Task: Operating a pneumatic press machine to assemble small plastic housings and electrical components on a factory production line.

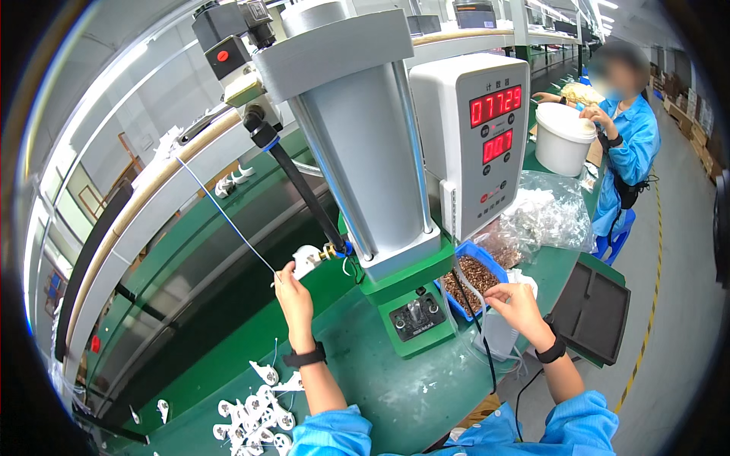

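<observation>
White plastic parts (255, 418) lie below grey counter box (475, 144).

Bright, even light falls from ceiling strip lamps (604, 6) at the far right, leaving only soft shadows on the green worktop (395, 387). Straight edges bow strongly toward the black circular rim, and the metal cylinder (365, 137) carries pale glare.

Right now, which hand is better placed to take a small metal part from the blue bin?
The right hand. It hovers at the edge of the blue bin of brown metal parts. The left hand is across the green press base, pinching a thin wire.
</observation>
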Demonstrator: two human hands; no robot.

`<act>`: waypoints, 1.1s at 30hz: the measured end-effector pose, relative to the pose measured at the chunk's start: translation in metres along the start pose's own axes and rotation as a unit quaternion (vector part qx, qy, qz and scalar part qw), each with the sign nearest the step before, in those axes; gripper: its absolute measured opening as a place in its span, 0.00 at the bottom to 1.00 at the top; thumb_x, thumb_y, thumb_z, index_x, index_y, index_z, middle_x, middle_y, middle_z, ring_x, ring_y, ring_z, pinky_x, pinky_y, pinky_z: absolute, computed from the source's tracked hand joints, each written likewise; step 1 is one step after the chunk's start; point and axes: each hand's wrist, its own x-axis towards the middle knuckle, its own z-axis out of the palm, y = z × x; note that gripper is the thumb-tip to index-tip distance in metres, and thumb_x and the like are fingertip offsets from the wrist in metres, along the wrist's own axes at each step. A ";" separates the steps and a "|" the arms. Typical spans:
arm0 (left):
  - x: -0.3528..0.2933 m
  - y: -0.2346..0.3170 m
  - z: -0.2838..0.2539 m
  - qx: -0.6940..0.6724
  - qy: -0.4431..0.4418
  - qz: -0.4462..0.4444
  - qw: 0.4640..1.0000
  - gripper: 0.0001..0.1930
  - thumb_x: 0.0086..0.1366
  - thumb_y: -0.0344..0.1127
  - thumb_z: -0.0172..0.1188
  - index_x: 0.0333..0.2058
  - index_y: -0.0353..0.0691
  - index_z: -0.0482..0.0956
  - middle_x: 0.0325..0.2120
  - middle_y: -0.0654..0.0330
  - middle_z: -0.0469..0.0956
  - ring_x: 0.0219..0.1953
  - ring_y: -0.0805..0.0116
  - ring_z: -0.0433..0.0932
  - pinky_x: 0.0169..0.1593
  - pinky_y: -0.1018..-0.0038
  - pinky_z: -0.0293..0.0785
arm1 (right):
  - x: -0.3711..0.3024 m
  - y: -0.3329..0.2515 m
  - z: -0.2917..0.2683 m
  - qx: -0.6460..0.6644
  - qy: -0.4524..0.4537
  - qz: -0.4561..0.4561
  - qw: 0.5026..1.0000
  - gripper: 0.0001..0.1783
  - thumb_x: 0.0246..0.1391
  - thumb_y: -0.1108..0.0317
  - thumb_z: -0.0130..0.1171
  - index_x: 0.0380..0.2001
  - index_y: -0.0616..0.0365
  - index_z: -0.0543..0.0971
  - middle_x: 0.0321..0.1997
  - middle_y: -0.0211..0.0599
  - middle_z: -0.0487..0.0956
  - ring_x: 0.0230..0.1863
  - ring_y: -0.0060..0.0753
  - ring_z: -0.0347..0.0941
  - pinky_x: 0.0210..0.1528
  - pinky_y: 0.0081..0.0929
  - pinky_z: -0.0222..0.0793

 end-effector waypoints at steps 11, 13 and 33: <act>-0.082 0.103 -0.006 -0.254 -0.197 -0.007 0.947 0.11 0.63 0.30 0.43 0.37 0.29 0.70 0.29 0.47 0.70 0.32 0.52 0.70 0.38 0.67 0.66 | -0.015 0.003 -0.002 0.026 0.020 0.008 0.999 0.07 0.41 0.72 0.61 0.28 0.62 0.80 0.23 0.39 0.80 0.20 0.25 0.75 0.26 0.22 0.70; -0.086 0.112 0.002 -0.245 -0.201 -0.023 0.948 0.08 0.61 0.28 0.47 0.37 0.30 0.71 0.29 0.48 0.71 0.29 0.53 0.71 0.36 0.68 0.67 | -0.015 0.008 -0.003 0.039 0.030 0.008 0.999 0.07 0.42 0.72 0.61 0.28 0.62 0.80 0.23 0.39 0.80 0.21 0.24 0.75 0.26 0.21 0.70; -0.090 0.121 -0.009 -0.154 -0.125 0.047 0.979 0.06 0.55 0.29 0.59 0.30 0.32 0.80 0.24 0.50 0.78 0.24 0.64 0.76 0.30 0.74 0.70 | -0.026 0.008 -0.011 0.051 0.059 0.026 0.997 0.08 0.42 0.73 0.60 0.29 0.64 0.80 0.24 0.41 0.80 0.24 0.26 0.76 0.30 0.22 0.70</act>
